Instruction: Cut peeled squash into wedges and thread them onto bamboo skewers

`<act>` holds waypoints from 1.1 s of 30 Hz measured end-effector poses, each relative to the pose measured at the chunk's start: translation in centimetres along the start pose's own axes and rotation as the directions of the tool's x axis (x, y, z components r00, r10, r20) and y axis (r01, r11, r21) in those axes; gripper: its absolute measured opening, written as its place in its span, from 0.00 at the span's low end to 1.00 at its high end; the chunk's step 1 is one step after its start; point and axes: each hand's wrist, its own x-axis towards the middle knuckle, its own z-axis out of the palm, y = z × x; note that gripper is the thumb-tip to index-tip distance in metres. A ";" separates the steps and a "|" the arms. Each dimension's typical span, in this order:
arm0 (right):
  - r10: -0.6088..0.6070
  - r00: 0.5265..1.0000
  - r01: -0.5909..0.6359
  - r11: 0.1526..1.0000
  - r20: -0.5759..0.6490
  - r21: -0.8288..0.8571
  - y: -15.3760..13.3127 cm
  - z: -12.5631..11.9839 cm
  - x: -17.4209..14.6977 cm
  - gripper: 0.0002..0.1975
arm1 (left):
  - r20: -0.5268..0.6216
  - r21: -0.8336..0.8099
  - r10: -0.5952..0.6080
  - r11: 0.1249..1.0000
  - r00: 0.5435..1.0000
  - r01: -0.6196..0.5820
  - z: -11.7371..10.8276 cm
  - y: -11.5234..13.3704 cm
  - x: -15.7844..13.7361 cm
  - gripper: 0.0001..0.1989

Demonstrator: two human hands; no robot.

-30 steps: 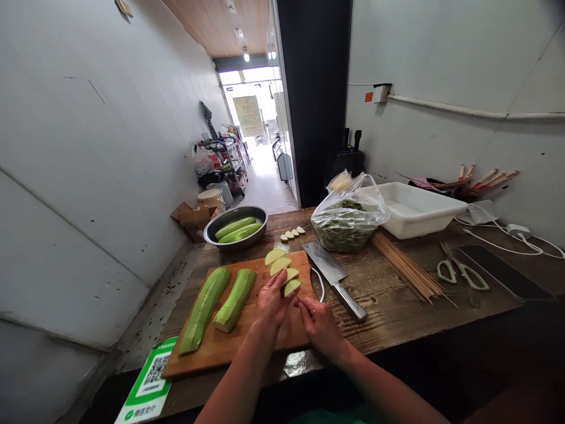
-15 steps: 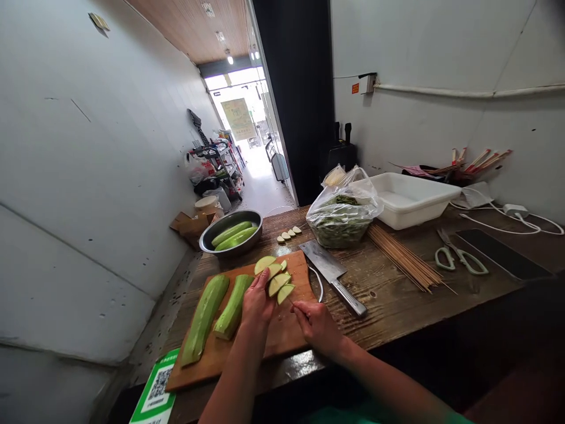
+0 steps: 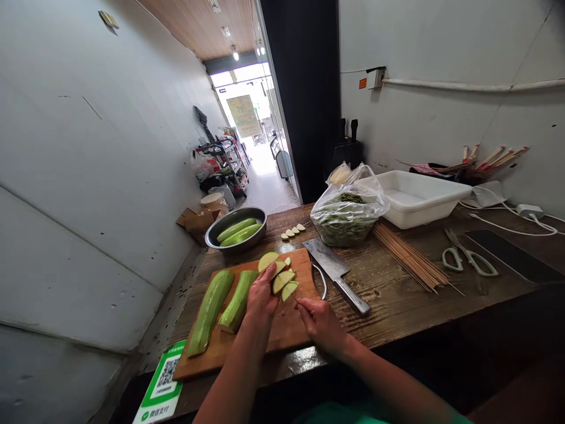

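I can't make out the skewer in my right hand [image 3: 322, 321]; it is too thin to follow, and my curled fingers hide the grip. My left hand [image 3: 261, 299] covers part of the gourd slices [image 3: 282, 277] and the near end of one gourd half [image 3: 238, 299]. The QR code sign [image 3: 161, 383] is cut off by the bottom edge, its print too small to read. The plastic bag [image 3: 349, 215] veils its greens and hides the white tub's [image 3: 421, 197] near corner. The far doorway is washed out.
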 end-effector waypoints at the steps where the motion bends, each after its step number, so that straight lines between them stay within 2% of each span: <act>1: -0.002 1.000 0.002 1.000 -0.003 0.004 0.0 0.0 0.0 0.11 | 0.000 -0.003 -0.012 1.000 1.000 0.012 0.0 -0.1 0.0 0.09; 8: -0.008 1.000 0.008 0.999 -0.006 0.033 0.3 0.1 0.0 0.11 | 0.007 -0.031 -0.009 0.999 1.000 0.009 0.7 0.0 -0.6 0.07; 12: -0.003 1.000 0.004 0.999 -0.005 0.035 0.3 0.0 0.1 0.12 | -0.029 -0.026 -0.015 1.000 0.999 0.014 0.7 0.5 -0.8 0.08; 16: -0.016 1.000 0.015 0.999 0.020 0.044 0.2 -0.2 0.1 0.11 | -0.100 -0.050 0.053 0.997 0.994 -0.058 0.7 1.1 -0.5 0.06; 22: -0.025 0.999 0.024 0.999 0.041 0.042 0.0 -0.4 0.1 0.10 | -0.135 -0.044 0.134 0.989 0.982 -0.141 0.8 1.8 -0.2 0.04; 33: -0.012 1.000 0.012 1.000 0.029 0.026 0.2 -0.3 0.0 0.12 | -0.037 0.025 0.132 0.991 0.991 -0.131 1.3 1.9 -0.3 0.03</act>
